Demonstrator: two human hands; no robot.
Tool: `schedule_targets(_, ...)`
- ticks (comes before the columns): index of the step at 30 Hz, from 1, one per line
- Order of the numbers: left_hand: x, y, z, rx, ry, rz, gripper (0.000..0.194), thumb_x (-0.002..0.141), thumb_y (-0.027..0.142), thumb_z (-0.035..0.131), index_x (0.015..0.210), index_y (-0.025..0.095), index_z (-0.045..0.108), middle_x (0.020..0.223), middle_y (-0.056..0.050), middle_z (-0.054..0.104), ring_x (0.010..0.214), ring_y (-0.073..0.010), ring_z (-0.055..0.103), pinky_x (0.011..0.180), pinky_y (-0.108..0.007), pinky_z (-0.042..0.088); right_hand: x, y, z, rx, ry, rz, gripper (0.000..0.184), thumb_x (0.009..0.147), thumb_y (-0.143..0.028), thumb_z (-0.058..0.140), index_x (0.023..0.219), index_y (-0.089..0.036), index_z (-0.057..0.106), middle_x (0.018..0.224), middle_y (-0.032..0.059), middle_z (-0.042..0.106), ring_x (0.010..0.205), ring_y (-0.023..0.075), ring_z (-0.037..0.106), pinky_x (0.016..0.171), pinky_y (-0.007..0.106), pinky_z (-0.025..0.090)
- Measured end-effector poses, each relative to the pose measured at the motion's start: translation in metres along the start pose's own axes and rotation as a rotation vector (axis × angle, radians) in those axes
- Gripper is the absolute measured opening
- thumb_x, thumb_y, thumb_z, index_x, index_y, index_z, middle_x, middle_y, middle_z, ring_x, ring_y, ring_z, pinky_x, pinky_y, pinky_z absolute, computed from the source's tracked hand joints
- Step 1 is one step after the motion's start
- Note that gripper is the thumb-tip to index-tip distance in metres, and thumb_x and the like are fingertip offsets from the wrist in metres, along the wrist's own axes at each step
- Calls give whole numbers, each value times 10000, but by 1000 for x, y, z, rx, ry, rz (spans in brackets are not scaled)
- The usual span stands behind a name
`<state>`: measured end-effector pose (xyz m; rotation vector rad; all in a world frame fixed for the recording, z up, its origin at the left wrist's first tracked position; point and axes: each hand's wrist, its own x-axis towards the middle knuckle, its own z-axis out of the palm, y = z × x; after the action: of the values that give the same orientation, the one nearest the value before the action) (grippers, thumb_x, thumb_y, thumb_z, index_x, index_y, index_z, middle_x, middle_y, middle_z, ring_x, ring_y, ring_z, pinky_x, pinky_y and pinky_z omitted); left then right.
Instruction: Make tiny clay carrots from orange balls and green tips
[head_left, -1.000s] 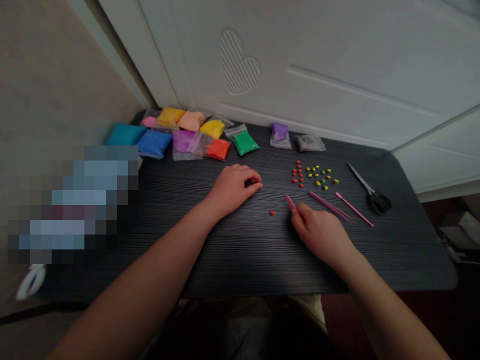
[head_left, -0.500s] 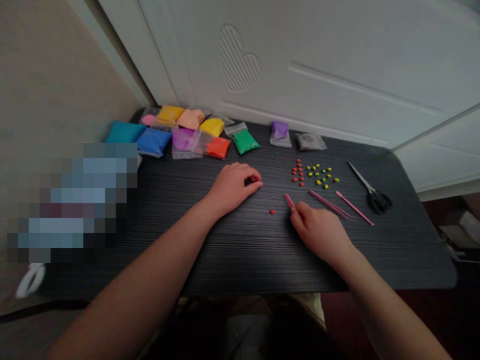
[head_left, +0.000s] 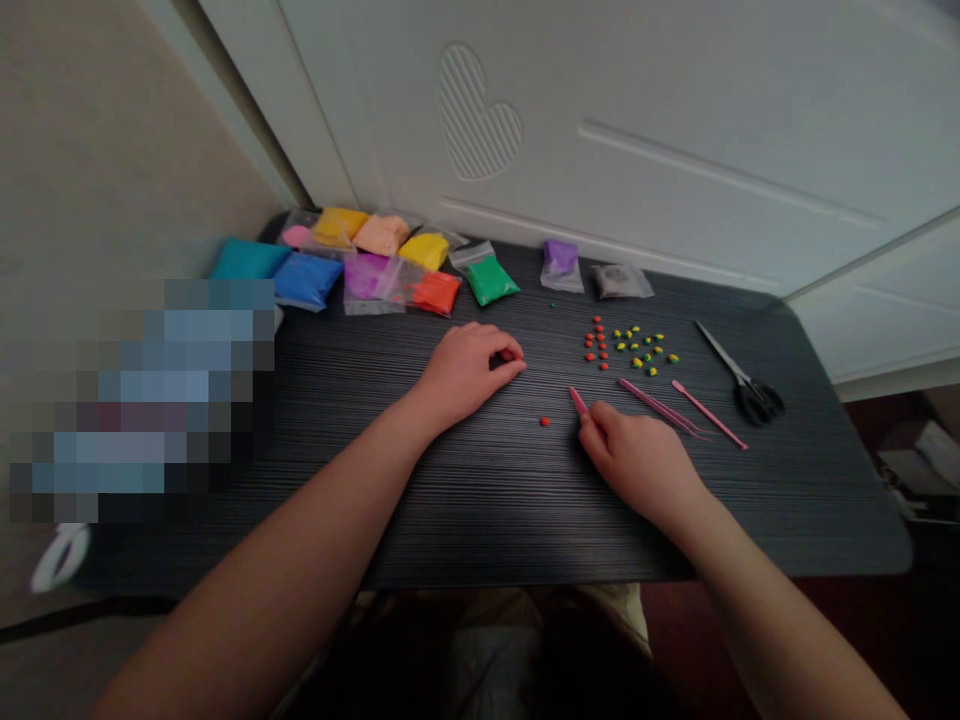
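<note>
My right hand (head_left: 637, 455) is closed around a pink modelling tool (head_left: 576, 400), whose flat tapered tip points up and left; the rest is hidden in the fingers. To the left of that tip a single small red piece (head_left: 545, 422) lies on the dark table. My left hand (head_left: 476, 370) rests on the table, curled, with thumb and forefinger tips together; whatever they may hold is too small to make out. Beyond my right hand sit several red pieces (head_left: 601, 337) and several yellow-and-green pieces (head_left: 637, 363).
Pink tweezers (head_left: 660, 405), a thin pink stick tool (head_left: 709, 414) and black-handled scissors (head_left: 742, 380) lie to the right. Along the back are bags of coloured clay, including green (head_left: 491, 280), red (head_left: 436, 293), blue (head_left: 307, 280) and purple (head_left: 560, 258). A white panel (head_left: 675, 80) rises behind.
The view has tilted very slightly, shifting the scene up a little. Both hands, the pink tool and the small pieces otherwise keep their places.
</note>
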<state>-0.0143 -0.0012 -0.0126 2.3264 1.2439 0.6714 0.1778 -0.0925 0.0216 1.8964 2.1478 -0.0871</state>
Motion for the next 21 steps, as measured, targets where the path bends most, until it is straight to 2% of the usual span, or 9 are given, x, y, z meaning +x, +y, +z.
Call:
schedule_targets(10,-1,1,-1,8,-1,-2,184,762,339,504,803,197,614,808,-8,620,795,-171,514,710,-304,356,5,-4,-4,-8,4,-8,358,881,-389,201,767,-220,496,630,25,614,579,218,603,469,254,262)
schedule_targets(21,0,1,-1,7,-5,-9,176,758,330,507,803,200,617,807,-7,620,799,-173,516,708,-306,357,5,-7,-7,-9,-64,37,389,880,-394,203,815,-199,533,666,53,625,611,202,603,516,254,329)
